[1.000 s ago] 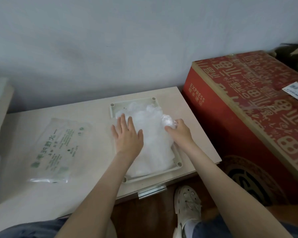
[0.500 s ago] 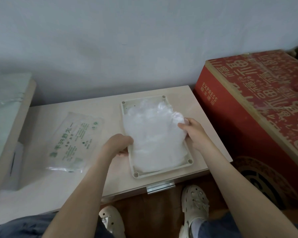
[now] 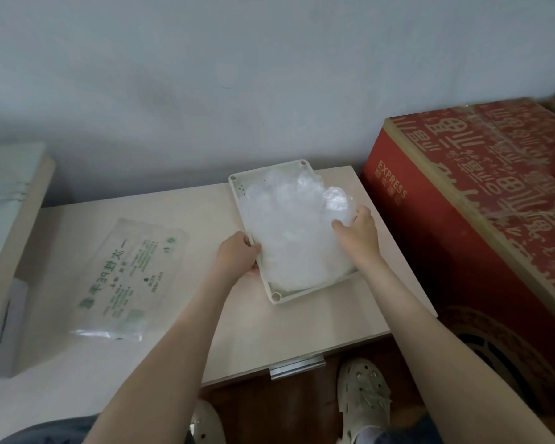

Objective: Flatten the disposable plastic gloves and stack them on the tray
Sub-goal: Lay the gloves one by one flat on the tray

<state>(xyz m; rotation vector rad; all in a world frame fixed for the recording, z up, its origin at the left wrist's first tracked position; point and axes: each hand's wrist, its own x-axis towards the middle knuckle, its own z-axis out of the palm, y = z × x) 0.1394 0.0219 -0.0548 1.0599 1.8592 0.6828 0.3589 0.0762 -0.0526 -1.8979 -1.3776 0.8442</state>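
Note:
A pale rectangular tray (image 3: pixel 239 186) sits on the beige tabletop, tilted a little clockwise. A stack of clear plastic gloves (image 3: pixel 289 238) fills it. My left hand (image 3: pixel 237 256) grips the tray's left rim, fingers curled over the edge. My right hand (image 3: pixel 356 233) is at the tray's right side and holds a crumpled clear glove (image 3: pixel 337 200) above the stack; the tray's right rim is hidden under that hand.
A printed glove packet (image 3: pixel 132 274) lies flat on the table to the left. A large red carton (image 3: pixel 481 200) stands close on the right. A pale box (image 3: pixel 10 200) is at the far left. The grey wall rises just behind the tray.
My left hand lifted off the glove stack, where it lay flat, and took hold of the tray's left rim. The tray has shifted away from the front edge. My right hand keeps the crumpled glove.

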